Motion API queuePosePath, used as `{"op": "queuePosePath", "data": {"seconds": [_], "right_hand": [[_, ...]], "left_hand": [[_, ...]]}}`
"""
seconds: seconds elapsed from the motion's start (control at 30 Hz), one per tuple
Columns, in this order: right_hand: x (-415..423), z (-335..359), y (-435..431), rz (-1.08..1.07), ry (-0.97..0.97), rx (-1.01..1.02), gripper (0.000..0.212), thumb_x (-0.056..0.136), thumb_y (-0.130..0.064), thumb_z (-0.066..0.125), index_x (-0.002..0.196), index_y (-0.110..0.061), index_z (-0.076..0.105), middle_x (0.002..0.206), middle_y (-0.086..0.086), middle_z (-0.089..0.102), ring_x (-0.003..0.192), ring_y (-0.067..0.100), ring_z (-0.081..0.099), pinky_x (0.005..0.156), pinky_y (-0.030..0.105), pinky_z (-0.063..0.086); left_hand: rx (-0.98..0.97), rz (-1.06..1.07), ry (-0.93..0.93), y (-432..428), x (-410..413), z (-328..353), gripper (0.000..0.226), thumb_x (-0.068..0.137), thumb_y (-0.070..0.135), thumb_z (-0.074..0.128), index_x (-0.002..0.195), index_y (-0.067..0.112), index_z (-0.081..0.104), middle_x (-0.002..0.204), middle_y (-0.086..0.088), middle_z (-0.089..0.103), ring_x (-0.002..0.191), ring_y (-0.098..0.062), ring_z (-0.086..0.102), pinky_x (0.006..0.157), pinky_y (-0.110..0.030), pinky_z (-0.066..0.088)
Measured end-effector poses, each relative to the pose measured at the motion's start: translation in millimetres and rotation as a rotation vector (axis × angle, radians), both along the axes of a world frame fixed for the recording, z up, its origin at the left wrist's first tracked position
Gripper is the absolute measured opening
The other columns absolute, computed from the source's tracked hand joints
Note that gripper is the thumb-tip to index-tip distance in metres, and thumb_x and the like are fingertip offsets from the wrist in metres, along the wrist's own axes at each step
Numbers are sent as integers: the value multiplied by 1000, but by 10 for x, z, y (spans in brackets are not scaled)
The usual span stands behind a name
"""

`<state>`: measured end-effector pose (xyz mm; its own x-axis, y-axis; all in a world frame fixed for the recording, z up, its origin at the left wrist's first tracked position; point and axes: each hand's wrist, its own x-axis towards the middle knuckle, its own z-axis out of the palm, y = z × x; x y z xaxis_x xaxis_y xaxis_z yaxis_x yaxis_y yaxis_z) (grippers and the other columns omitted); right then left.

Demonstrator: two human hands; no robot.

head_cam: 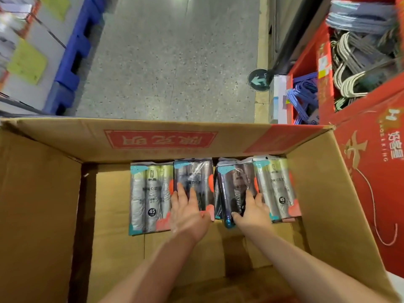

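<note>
Head view: both bare arms reach down into the open cardboard box (43, 193). The left hand (188, 212) lies on the left dark pack (193, 178), fingers nearly straight over its face and thumb hooked round its near edge. The right hand (253, 212) grips the right dark pack (234, 182), fingers curled over its side, thumb at its near end. Both packs of rolls sit mid-row against the box's far wall, and the right one is tilted. Judgement: lay each flat, square the near edges with the neighbours, press toward the far wall, and don't let the film snag. Also in the box are the left light pack (148, 193) and the right light pack (275, 186) at the row's ends, touching the dark ones. Beyond the box's right wall a red carton (367, 171) holds hangers (354, 68). Beyond the box's far-left corner are blue pallets (74, 55).
</note>
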<state>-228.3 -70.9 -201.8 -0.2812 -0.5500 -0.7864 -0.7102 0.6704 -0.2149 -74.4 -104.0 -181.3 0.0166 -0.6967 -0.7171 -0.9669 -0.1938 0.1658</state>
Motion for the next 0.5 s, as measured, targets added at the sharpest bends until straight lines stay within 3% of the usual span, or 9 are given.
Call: {"op": "queuePosePath", "data": {"seconds": [0.13,0.2,0.27,0.33,0.43,0.5], "right_hand": [[42,11,73,-11,-37,12,80,94,-36,54,153,-26,1,161,6,-4,148,28,2,119,41,16],[29,38,125,-63,-70,-17,74,93,-32,56,152,-28,11,159,5,3,145,26,17,115,36,26],[-3,47,156,-160,-102,-47,65,92,-27,58,147,-27,23,152,6,18,131,25,41,102,30,39],[-44,21,155,-279,-113,-67,65,88,-23,64,143,-19,31,141,10,34,119,28,52,95,33,47],[-82,-42,116,-553,-203,-39,64,80,-18,74,131,-11,36,122,13,50,91,36,65,57,36,60],[-75,-77,104,-606,-237,2,61,78,-23,76,125,-11,38,111,13,57,77,33,68,56,37,60]], "left_hand": [[3,-146,-33,121,80,-21,67,93,44,45,151,37,12,155,-8,-30,145,-28,-22,118,-47,6],[3,-168,-30,180,121,-22,63,92,38,47,149,40,20,155,-9,-30,144,-28,-24,118,-46,4],[8,-184,-33,207,140,-16,59,92,37,48,147,41,27,155,-10,-29,144,-28,-23,118,-45,4],[6,-168,-24,210,141,-23,49,94,42,44,143,41,37,157,-9,-25,146,-28,-19,119,-46,6],[-7,-110,17,202,134,-19,45,95,55,36,135,39,49,159,-6,-19,147,-27,-12,118,-47,10],[-17,-50,58,184,121,-8,46,94,50,43,138,35,45,160,-5,-15,147,-26,-8,118,-46,11]]}}
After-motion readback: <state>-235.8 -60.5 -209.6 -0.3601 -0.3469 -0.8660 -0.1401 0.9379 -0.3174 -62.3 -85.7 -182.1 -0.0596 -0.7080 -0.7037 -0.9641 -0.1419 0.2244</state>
